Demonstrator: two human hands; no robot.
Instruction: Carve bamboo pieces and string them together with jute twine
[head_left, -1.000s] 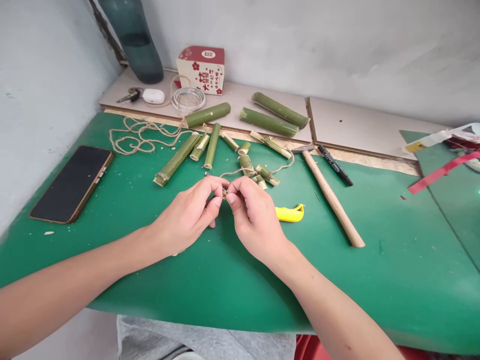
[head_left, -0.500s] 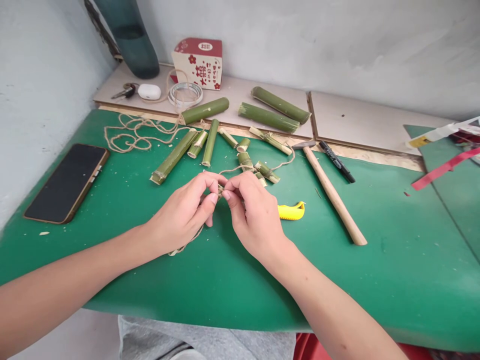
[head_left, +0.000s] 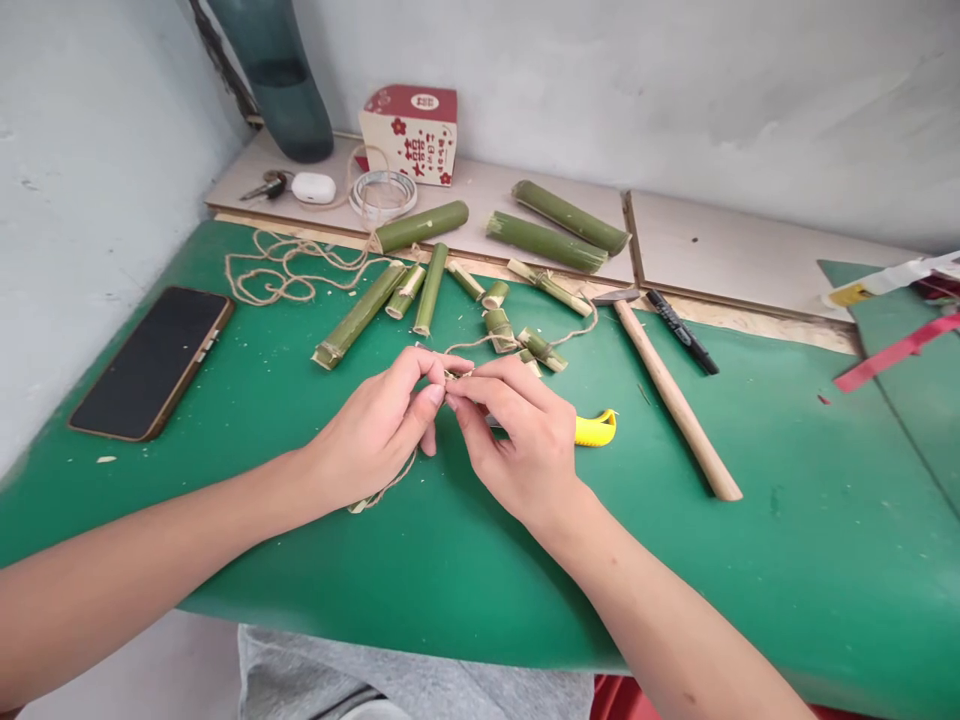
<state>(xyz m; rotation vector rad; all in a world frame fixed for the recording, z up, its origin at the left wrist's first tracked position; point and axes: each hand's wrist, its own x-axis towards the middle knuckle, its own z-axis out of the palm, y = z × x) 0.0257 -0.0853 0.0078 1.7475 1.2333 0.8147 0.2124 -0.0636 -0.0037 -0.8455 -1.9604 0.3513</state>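
Note:
My left hand [head_left: 379,430] and my right hand [head_left: 521,435] meet over the green mat [head_left: 300,520], both pinching a strand of jute twine [head_left: 457,374] between thumb and fingers. The twine runs on to short green bamboo pieces [head_left: 517,340] strung just beyond my fingers, and a loose end [head_left: 375,495] trails under my left wrist. A yellow utility knife [head_left: 596,428] lies partly hidden behind my right hand.
More bamboo tubes [head_left: 360,315] lie beyond, larger ones [head_left: 544,240] on the pale board. A hammer [head_left: 675,395] and black pen [head_left: 682,332] lie to the right, a phone [head_left: 154,362] to the left. Loose twine [head_left: 277,270], a tape roll, box and bottle stand at the back.
My right fingers have stretched forward along the twine, and the trailing end now shows beneath my left wrist. The hands stay together in the same spot.

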